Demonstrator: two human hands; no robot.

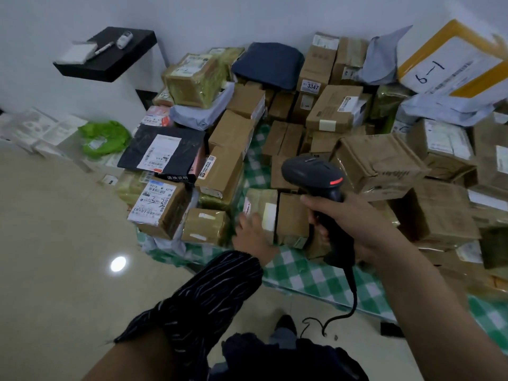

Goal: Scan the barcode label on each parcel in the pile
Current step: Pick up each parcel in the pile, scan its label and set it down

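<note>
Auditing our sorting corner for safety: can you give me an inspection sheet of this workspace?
Surface: checked cloth spread on a tiled floor.
Job's things: parcels piled on the cloth; scanner, red light showing.
Clutter: green bag left of the pile.
Grips: left grip touches a front parcel; right grip holds the scanner.
Cables: cable hangs from the scanner to the floor, coiled at its end.
Surroundings: white wall; black shelf with a pen.

Black shelf (129, 52) upper left carrying white box (77, 53) and marker (103, 48), green checked cloth (310, 273) lower centre, glossy beige floor (55, 229) left
</note>
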